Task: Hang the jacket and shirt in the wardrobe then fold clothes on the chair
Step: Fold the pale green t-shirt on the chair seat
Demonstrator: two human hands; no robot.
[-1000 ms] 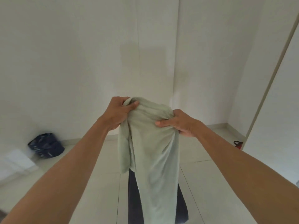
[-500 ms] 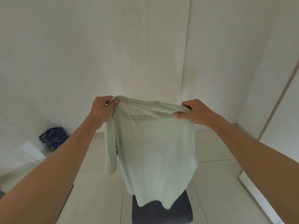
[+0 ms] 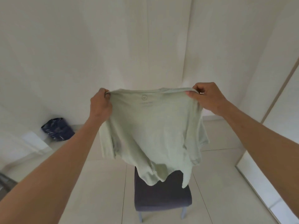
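Hanging collar-up, hem-down, T-shirt spans left hand, right hand.

White walls, pale tiled floor, dark bag by wall.

- Two hands were in view: the left hand and the right hand.
- One pale green T-shirt.
- One dark chair.
- One dark blue bag.
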